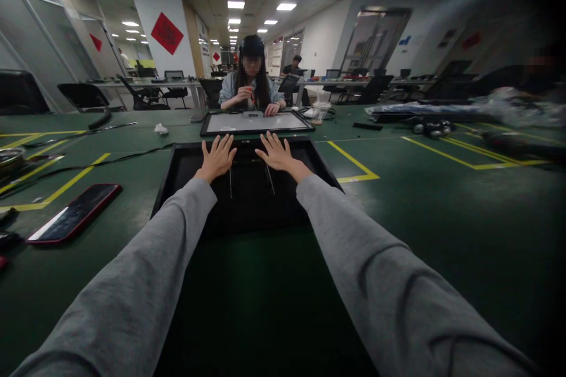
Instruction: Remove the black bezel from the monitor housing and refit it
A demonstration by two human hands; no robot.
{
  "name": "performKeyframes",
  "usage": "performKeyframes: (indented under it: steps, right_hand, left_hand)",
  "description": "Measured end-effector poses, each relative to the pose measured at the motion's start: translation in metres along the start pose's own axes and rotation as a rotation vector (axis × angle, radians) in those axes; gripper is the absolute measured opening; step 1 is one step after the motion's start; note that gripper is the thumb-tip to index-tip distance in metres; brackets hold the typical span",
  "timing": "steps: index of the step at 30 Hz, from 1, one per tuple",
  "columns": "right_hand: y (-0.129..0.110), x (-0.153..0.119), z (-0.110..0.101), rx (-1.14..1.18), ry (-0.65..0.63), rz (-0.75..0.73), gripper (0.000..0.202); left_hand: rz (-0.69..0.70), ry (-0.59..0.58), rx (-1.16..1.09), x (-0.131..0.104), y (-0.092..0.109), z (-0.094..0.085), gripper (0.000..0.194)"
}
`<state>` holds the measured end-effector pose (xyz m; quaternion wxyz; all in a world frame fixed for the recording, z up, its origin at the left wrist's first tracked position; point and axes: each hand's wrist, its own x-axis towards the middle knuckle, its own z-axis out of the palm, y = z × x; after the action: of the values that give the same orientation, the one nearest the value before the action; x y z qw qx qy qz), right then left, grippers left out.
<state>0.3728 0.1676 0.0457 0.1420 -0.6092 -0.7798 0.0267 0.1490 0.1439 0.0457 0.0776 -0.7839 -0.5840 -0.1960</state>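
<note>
Casing (247, 210): left hand (216, 159) and right hand (277, 156) over its far half, fingers spread, gripping nothing; contact unclear. Light, even touch from both seems best.

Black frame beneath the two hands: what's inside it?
Two thin, pale strips show against the dark inside of the black frame. The left hand and right hand block parts of its far side, the gray sleeves hide its near corners, and shadow obscures other detail.

The green table (424, 247) bears a black casing (252, 209) and a phone (76, 214).
</note>
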Motion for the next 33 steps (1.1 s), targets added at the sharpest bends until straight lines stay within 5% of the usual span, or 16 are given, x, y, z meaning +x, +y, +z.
performKeyframes:
  steps: [3, 8, 14, 21, 24, 29, 33]
  right_hand:
    - [0.011, -0.002, -0.006, 0.014, -0.053, 0.034, 0.082]
    - [0.049, -0.014, -0.022, -0.046, 0.051, 0.197, 0.083]
    - [0.074, -0.033, -0.028, -0.012, -0.023, 0.243, 0.083]
    - [0.106, -0.101, -0.026, -0.072, 0.062, 0.326, 0.089]
    - [0.102, -0.121, -0.024, -0.081, 0.076, 0.345, 0.087]
    - [0.075, -0.147, -0.029, -0.113, 0.141, 0.38, 0.09]
    - [0.065, -0.188, -0.021, -0.154, 0.091, 0.333, 0.088]
  left_hand:
    - [-0.004, -0.087, 0.009, -0.003, -0.012, -0.005, 0.063]
    - [-0.124, -0.047, 0.08, -0.018, -0.048, -0.023, 0.07]
    - [-0.209, -0.208, 0.039, -0.03, -0.076, -0.04, 0.074]
    - [-0.389, -0.195, 0.067, -0.098, -0.111, -0.048, 0.085]
    - [-0.418, -0.188, 0.049, -0.115, -0.105, -0.054, 0.085]
    - [-0.309, -0.086, 0.116, -0.138, -0.063, -0.071, 0.085]
    - [-0.191, -0.124, 0.117, -0.175, -0.037, -0.059, 0.081]
